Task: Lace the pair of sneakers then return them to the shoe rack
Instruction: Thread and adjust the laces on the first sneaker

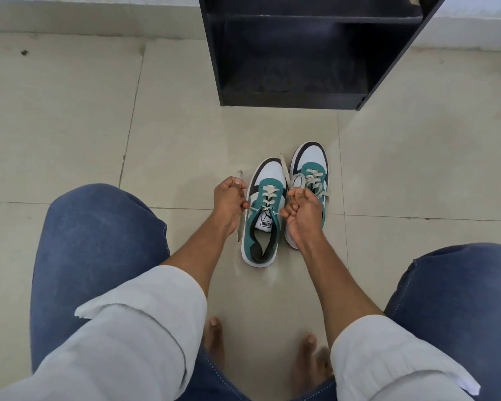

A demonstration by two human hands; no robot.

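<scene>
Two teal, white and black sneakers stand side by side on the tiled floor, toes pointing away from me. The near left sneaker [262,215] has a cream lace crossed up its front. My left hand [229,202] is shut on the lace's left end, my right hand [301,209] on its right end; both ends run taut from the top eyelets. The right sneaker [311,166] stands a little farther off, laced, partly hidden behind my right hand.
A black shoe rack [289,50] stands open beyond the sneakers, against the white wall. My knees in blue jeans frame the view left and right. My bare feet [214,340] rest on the floor [70,125] below the sneakers.
</scene>
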